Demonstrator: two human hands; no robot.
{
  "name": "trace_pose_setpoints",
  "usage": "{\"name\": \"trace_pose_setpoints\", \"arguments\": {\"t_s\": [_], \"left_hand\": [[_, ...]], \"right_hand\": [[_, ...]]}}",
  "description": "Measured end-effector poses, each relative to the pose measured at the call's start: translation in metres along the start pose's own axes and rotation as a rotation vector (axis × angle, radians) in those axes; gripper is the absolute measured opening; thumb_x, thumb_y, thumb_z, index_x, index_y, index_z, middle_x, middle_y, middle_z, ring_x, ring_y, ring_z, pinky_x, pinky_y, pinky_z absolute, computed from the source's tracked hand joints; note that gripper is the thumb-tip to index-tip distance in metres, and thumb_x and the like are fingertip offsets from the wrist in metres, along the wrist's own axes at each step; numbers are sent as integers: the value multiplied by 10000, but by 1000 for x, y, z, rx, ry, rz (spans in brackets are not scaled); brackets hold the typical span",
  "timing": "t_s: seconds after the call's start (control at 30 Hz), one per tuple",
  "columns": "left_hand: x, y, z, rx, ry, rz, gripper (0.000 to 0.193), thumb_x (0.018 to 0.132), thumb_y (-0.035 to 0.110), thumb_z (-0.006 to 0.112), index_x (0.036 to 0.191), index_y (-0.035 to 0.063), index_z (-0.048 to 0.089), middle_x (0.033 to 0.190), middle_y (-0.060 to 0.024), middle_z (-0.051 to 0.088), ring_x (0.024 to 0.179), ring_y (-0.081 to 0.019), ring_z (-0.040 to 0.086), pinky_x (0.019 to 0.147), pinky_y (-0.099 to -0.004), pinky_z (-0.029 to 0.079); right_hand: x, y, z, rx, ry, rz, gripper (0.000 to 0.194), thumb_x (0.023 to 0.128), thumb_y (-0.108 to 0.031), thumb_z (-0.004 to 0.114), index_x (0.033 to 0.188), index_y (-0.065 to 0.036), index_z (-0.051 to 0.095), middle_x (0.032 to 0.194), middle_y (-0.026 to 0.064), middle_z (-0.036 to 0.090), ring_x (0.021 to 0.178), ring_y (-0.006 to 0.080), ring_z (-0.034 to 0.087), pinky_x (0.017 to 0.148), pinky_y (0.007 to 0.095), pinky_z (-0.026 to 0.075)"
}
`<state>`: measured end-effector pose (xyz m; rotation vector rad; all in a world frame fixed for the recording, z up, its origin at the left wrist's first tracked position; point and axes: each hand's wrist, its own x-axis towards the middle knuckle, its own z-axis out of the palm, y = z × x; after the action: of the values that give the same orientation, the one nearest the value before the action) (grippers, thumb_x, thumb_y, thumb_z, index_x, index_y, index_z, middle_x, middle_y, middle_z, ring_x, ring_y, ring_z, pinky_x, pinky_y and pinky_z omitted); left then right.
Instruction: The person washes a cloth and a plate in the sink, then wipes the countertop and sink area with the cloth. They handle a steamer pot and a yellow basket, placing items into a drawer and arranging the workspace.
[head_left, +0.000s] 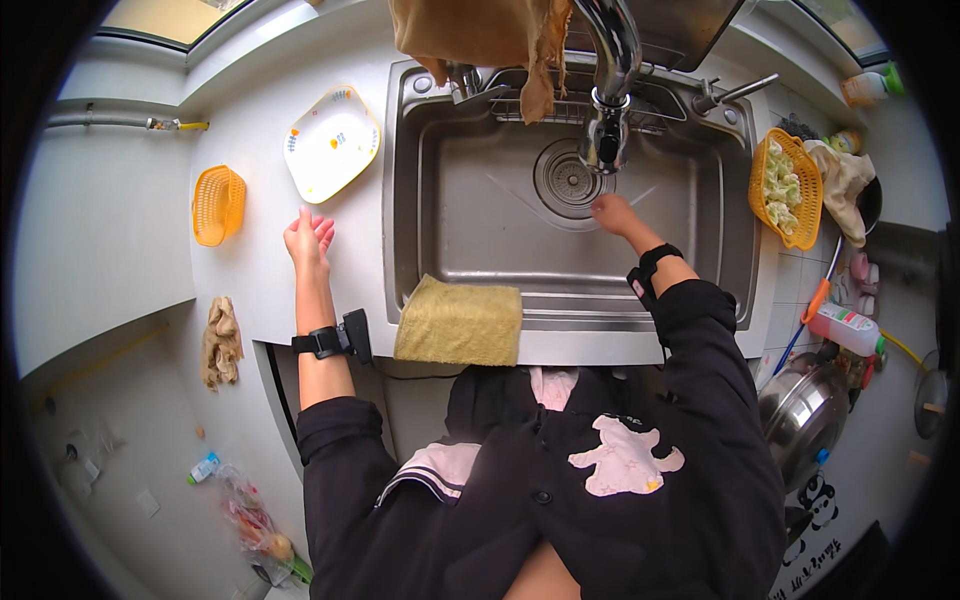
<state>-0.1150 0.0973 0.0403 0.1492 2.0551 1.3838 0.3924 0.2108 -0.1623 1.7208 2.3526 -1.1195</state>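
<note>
My left hand (306, 238) is over the white counter, just below a white plate (334, 161) with small coloured prints. Its fingers are curled and slightly apart, with nothing between them. My right hand (616, 215) reaches into the stainless steel sink (495, 240), close to the drain strainer (572, 178). The chrome faucet (606, 135) hangs just above it, and no running water is visible. The fingers of this hand are bent inward and partly hidden, so I cannot see whether they hold anything. A yellow-green cloth (459, 322) drapes over the sink's front edge.
An orange plastic basket (218, 206) and a crumpled tan cloth (221, 341) are at left. Another orange basket (804, 191) with pale green vegetable pieces stands right of the sink. Beyond it are a bottle of pink liquid (847, 328) and a metal lid (804, 409). A tan cloth (472, 34) hangs behind the sink.
</note>
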Motion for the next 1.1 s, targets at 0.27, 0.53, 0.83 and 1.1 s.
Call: {"name": "trace_pose_setpoints", "arguments": {"t_s": [0.27,0.53,0.83,1.1], "left_hand": [[43,-3,18,-122,-238,-28,355,943,181,563,1079,-135,476,984,-229,614,811,-310,675,673,-326,591],[14,-1,23,-66,-239,111,195,825,-73,525,987,-180,510,951,-238,618,695,-280,669,613,-301,602],[-110,0,69,243,-802,19,222,829,-24,563,1030,-120,557,858,-158,664,649,-167,665,610,-250,583],[-141,2,176,750,-524,1197,405,804,109,686,1158,-5,527,1082,-173,607,1025,-338,576,894,-413,466]], "right_hand": [[-31,-28,-34,164,-6,54,252,776,-194,645,954,-20,689,949,182,673,888,335,644,785,404,507],[-73,-125,-85,370,-94,-90,281,883,-150,604,1121,-6,638,1003,109,686,930,191,639,803,313,501],[-98,-186,-82,1639,-267,258,535,938,-368,570,1355,-78,402,1218,89,554,948,226,637,860,378,525],[-111,-143,-64,1766,259,459,359,904,-14,533,1252,37,463,1190,179,574,1034,307,618,854,431,555]]}}
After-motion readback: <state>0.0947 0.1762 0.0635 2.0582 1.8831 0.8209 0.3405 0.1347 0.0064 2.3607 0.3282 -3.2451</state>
